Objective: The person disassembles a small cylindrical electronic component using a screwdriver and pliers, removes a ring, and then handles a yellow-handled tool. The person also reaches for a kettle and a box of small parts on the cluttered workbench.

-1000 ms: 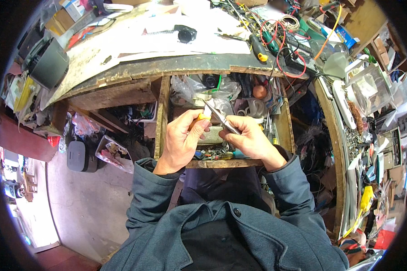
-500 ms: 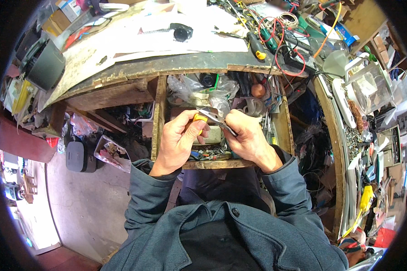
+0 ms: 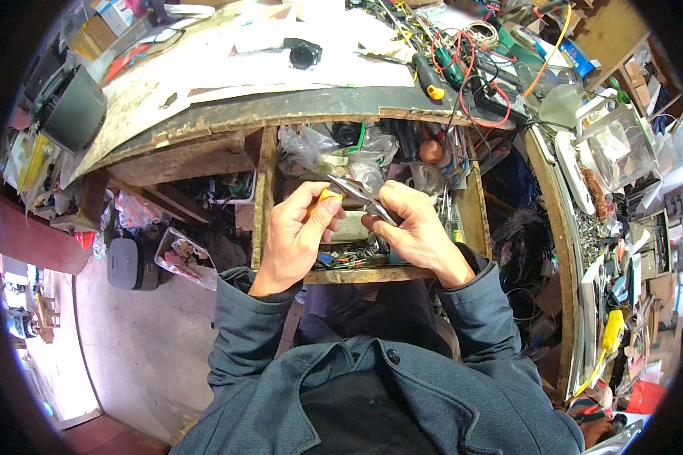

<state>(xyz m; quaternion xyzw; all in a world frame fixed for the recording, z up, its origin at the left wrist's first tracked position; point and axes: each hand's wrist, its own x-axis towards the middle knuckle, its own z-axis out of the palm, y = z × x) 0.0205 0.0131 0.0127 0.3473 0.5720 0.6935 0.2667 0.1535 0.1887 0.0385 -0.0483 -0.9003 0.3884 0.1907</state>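
Head view, items at hand. Left hand (image 3: 294,229): thumb and fingers pinching a small yellow piece (image 3: 329,195), largely covered by the thumb; location, above the open drawer (image 3: 372,277). Right hand (image 3: 417,233): wrapped around the handles of a steel tool (image 3: 363,199), plier- or scissor-like; tip beside the small yellow piece, contact uncertain. Changes: small yellow piece, broad face showing half a second ago, now more hidden; right thumb, out of sight then, now lies along the lower handle; white strip, visible a second ago, cannot be made out. Bearing on the work: probably a re-grip or new angle, handling seemingly unfinished. Nearby: dark watch-like item (image 3: 303,53), on the bench.
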